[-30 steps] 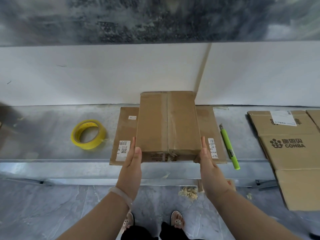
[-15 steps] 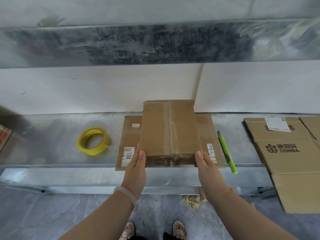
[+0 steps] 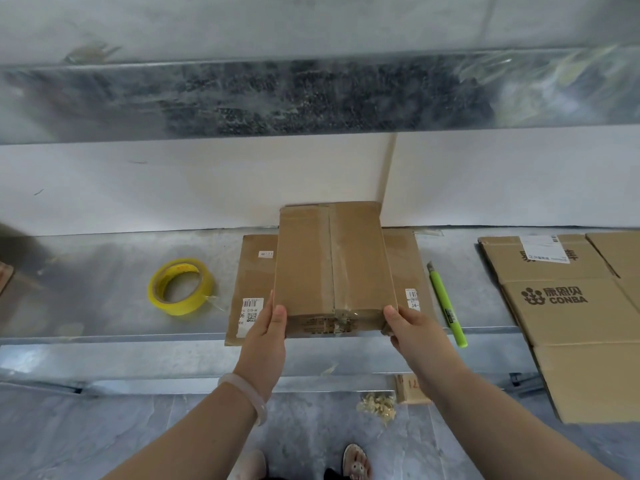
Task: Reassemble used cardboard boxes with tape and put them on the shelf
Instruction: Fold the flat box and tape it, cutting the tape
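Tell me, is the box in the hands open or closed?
Closed. The box has top flaps meeting flat, with clear tape along their seam.

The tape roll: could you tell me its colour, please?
The tape roll is yellow; the head view shows it best.

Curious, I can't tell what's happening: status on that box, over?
Left hand, right hand grip taped box at near corners. Flattened box beneath. Tape roll, green cutter clear alongside.
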